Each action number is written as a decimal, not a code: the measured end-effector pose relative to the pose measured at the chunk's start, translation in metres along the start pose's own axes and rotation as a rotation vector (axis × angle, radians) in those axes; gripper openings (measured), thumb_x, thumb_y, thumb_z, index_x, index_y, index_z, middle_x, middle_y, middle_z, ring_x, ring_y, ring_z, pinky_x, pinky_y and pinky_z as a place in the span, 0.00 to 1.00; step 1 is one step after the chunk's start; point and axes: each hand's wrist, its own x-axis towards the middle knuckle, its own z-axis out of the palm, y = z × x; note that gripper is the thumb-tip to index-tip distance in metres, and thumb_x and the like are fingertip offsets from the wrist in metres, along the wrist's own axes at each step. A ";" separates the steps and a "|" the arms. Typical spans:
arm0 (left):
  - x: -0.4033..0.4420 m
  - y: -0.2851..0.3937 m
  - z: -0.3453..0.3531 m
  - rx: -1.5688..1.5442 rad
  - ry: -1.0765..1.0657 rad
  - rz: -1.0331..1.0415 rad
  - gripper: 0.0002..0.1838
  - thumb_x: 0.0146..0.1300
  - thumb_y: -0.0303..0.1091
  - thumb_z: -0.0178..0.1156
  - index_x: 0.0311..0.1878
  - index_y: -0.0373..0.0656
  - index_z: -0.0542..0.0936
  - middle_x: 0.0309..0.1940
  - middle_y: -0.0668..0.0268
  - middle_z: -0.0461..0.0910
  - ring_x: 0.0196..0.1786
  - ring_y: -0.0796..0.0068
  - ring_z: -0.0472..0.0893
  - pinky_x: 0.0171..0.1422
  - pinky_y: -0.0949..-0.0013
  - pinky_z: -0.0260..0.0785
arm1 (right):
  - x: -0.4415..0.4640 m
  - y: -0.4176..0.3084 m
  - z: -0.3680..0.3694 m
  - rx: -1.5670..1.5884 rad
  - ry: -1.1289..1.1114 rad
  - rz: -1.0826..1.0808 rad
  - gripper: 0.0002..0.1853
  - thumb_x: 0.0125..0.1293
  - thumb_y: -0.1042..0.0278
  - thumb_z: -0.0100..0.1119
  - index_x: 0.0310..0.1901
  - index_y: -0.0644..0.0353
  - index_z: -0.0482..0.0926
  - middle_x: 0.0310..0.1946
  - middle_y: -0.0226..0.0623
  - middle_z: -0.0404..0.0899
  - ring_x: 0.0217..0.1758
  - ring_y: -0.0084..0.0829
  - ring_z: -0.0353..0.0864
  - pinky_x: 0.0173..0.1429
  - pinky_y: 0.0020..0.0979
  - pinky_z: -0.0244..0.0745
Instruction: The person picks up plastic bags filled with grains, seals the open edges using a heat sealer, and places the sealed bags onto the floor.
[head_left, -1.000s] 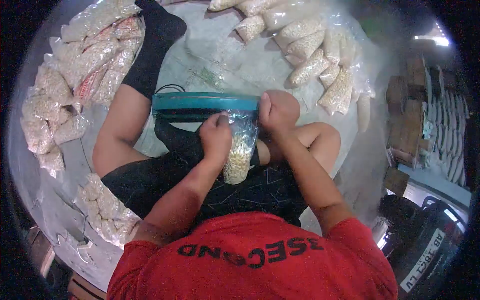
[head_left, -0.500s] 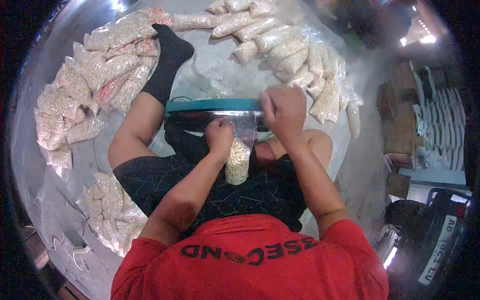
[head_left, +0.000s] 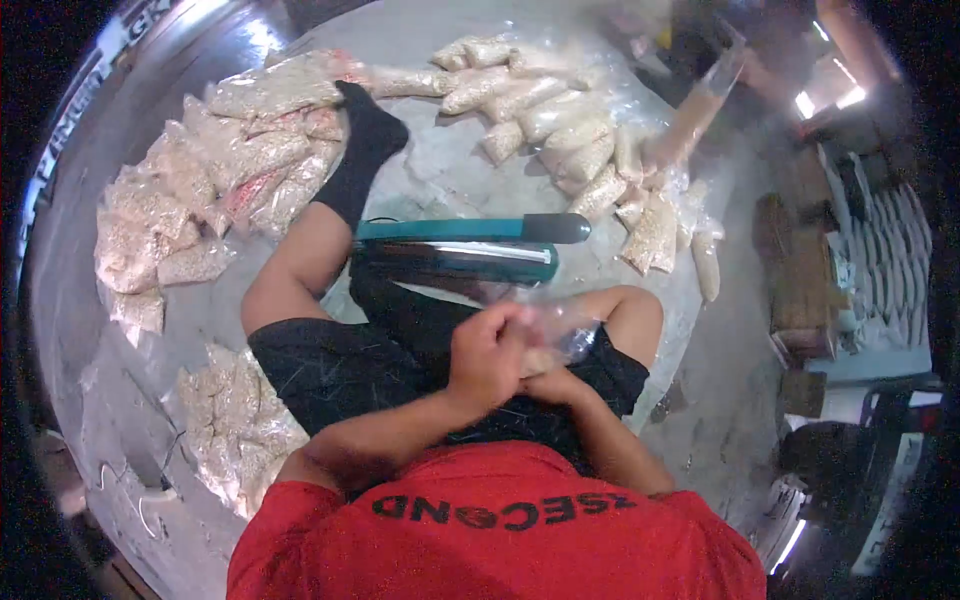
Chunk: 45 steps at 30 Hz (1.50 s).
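Note:
Over my lap, my left hand (head_left: 488, 352) is closed around the top of a clear plastic bag (head_left: 568, 330), smeared by motion. Pale contents show low in the bag. My right hand (head_left: 552, 385) is below, wrapped at the bag's lower part; its fingers are partly hidden. In front of my knees stands a heat sealer (head_left: 455, 255) with a teal lever (head_left: 460, 229) and a dark grip end. The lever is raised off the sealing bar, and neither hand touches it.
Filled bags (head_left: 240, 150) lie heaped on the grey floor sheet at the left, and more bags (head_left: 560, 110) ahead. Another filled bag (head_left: 690, 120) is held up near a co-worker at the upper right. A lower-left pile (head_left: 230, 420) and stacked packs (head_left: 890, 260) flank me.
My right hand has left the sealer's lever and come down to the bag. The lever has risen. My left hand has drawn the bag back from the sealer, toward my lap and rightward.

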 end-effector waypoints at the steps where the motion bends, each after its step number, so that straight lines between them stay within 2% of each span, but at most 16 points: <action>1: -0.009 0.015 -0.006 -0.094 -0.028 0.020 0.15 0.78 0.40 0.55 0.47 0.36 0.81 0.36 0.63 0.86 0.38 0.72 0.85 0.45 0.65 0.80 | -0.003 -0.018 -0.004 0.216 -0.030 0.014 0.34 0.55 0.67 0.80 0.64 0.61 0.75 0.57 0.39 0.83 0.63 0.35 0.80 0.66 0.37 0.76; 6: 0.008 0.021 -0.098 -0.558 0.267 0.096 0.25 0.76 0.54 0.55 0.58 0.40 0.78 0.45 0.60 0.85 0.49 0.61 0.85 0.60 0.55 0.77 | -0.006 -0.077 0.003 0.250 -0.044 -0.249 0.30 0.60 0.75 0.75 0.64 0.63 0.75 0.53 0.35 0.84 0.55 0.28 0.82 0.65 0.33 0.76; 10: -0.034 -0.053 -0.101 -1.217 0.315 -0.561 0.42 0.70 0.72 0.46 0.66 0.41 0.73 0.59 0.56 0.80 0.62 0.55 0.78 0.74 0.48 0.66 | -0.011 -0.119 0.017 0.270 0.044 0.001 0.14 0.70 0.65 0.66 0.52 0.64 0.83 0.43 0.32 0.86 0.46 0.23 0.83 0.53 0.32 0.79; 14: -0.037 -0.069 -0.123 -1.080 -0.014 -0.700 0.33 0.74 0.64 0.51 0.61 0.40 0.75 0.51 0.49 0.83 0.50 0.54 0.84 0.59 0.46 0.78 | -0.042 -0.147 0.034 0.132 -0.047 -0.254 0.20 0.76 0.51 0.55 0.45 0.63 0.84 0.35 0.48 0.86 0.41 0.43 0.87 0.49 0.43 0.79; 18: -0.006 0.005 -0.183 -0.118 0.177 -0.135 0.26 0.76 0.49 0.52 0.65 0.37 0.73 0.55 0.50 0.80 0.54 0.54 0.82 0.59 0.53 0.77 | -0.083 -0.165 -0.017 0.153 -0.173 -0.308 0.19 0.73 0.52 0.61 0.45 0.64 0.83 0.34 0.40 0.87 0.38 0.30 0.85 0.45 0.37 0.79; 20: 0.031 0.068 -0.235 -0.492 0.354 -0.124 0.28 0.73 0.45 0.57 0.69 0.36 0.70 0.65 0.52 0.75 0.64 0.55 0.78 0.67 0.55 0.73 | -0.080 -0.134 -0.057 0.455 0.041 -0.174 0.17 0.74 0.54 0.61 0.44 0.63 0.84 0.33 0.34 0.86 0.35 0.25 0.82 0.42 0.32 0.79; 24: 0.085 0.163 -0.318 0.701 0.791 0.526 0.22 0.72 0.39 0.62 0.62 0.32 0.78 0.54 0.54 0.83 0.54 0.61 0.83 0.61 0.60 0.77 | -0.051 -0.066 -0.176 0.185 0.856 -0.054 0.16 0.72 0.54 0.61 0.44 0.61 0.86 0.33 0.32 0.87 0.36 0.21 0.82 0.43 0.29 0.77; 28: 0.129 0.171 -0.337 1.131 0.935 0.718 0.18 0.72 0.31 0.60 0.60 0.31 0.79 0.56 0.55 0.83 0.57 0.65 0.82 0.63 0.64 0.76 | 0.029 0.075 -0.322 -0.075 1.375 -0.048 0.18 0.70 0.57 0.62 0.49 0.65 0.85 0.40 0.42 0.89 0.36 0.33 0.86 0.43 0.36 0.80; 30: 0.132 0.145 -0.347 1.044 0.825 0.543 0.21 0.73 0.38 0.62 0.61 0.32 0.79 0.55 0.54 0.83 0.56 0.62 0.82 0.62 0.63 0.75 | 0.055 0.112 -0.376 -0.272 1.675 0.020 0.17 0.64 0.58 0.61 0.45 0.63 0.86 0.42 0.54 0.86 0.49 0.55 0.85 0.56 0.46 0.79; 35: 0.078 0.029 -0.222 1.146 0.542 0.436 0.13 0.68 0.31 0.64 0.53 0.36 0.82 0.50 0.58 0.86 0.52 0.63 0.83 0.60 0.63 0.74 | 0.134 0.220 -0.497 -0.304 1.406 0.234 0.19 0.63 0.54 0.61 0.36 0.65 0.88 0.32 0.54 0.87 0.37 0.51 0.87 0.46 0.47 0.79; 36: 0.063 0.029 -0.175 1.191 0.434 0.195 0.12 0.65 0.26 0.62 0.50 0.36 0.83 0.50 0.55 0.86 0.53 0.60 0.83 0.60 0.62 0.74 | 0.125 0.208 -0.486 -0.291 1.516 -0.032 0.20 0.65 0.54 0.58 0.39 0.66 0.87 0.30 0.53 0.87 0.35 0.49 0.87 0.44 0.47 0.78; 37: 0.058 0.015 -0.153 1.169 0.241 0.448 0.10 0.64 0.26 0.63 0.48 0.39 0.83 0.45 0.57 0.87 0.48 0.59 0.86 0.54 0.61 0.77 | 0.113 0.207 -0.480 -0.544 1.512 -0.206 0.21 0.67 0.54 0.56 0.42 0.67 0.87 0.33 0.53 0.87 0.38 0.49 0.87 0.46 0.47 0.77; 38: 0.054 0.001 -0.130 1.127 0.022 0.679 0.08 0.63 0.26 0.63 0.46 0.41 0.84 0.40 0.59 0.88 0.43 0.58 0.88 0.47 0.61 0.81 | 0.078 0.129 -0.439 -0.243 1.353 0.023 0.21 0.68 0.55 0.57 0.46 0.68 0.85 0.40 0.53 0.87 0.45 0.48 0.87 0.50 0.46 0.77; 39: 0.044 -0.015 -0.118 1.193 -0.210 0.704 0.06 0.63 0.28 0.65 0.43 0.43 0.84 0.38 0.61 0.88 0.39 0.60 0.89 0.42 0.61 0.82 | 0.072 0.153 -0.441 -0.582 1.301 0.060 0.21 0.70 0.56 0.55 0.50 0.68 0.84 0.45 0.52 0.87 0.48 0.46 0.86 0.54 0.45 0.77; 42: 0.036 -0.031 -0.047 0.706 -0.473 0.483 0.09 0.63 0.33 0.67 0.46 0.44 0.85 0.42 0.61 0.88 0.43 0.61 0.88 0.46 0.59 0.83 | 0.016 0.045 -0.333 -0.128 1.525 -0.209 0.21 0.74 0.53 0.61 0.45 0.68 0.83 0.39 0.44 0.85 0.39 0.32 0.81 0.49 0.38 0.77; 45: 0.038 -0.028 0.013 0.665 -0.579 0.462 0.13 0.62 0.37 0.70 0.47 0.42 0.85 0.42 0.62 0.88 0.42 0.60 0.88 0.46 0.59 0.83 | -0.032 -0.008 -0.246 -0.454 1.521 -0.245 0.17 0.73 0.57 0.63 0.48 0.66 0.83 0.42 0.42 0.86 0.44 0.38 0.84 0.53 0.36 0.78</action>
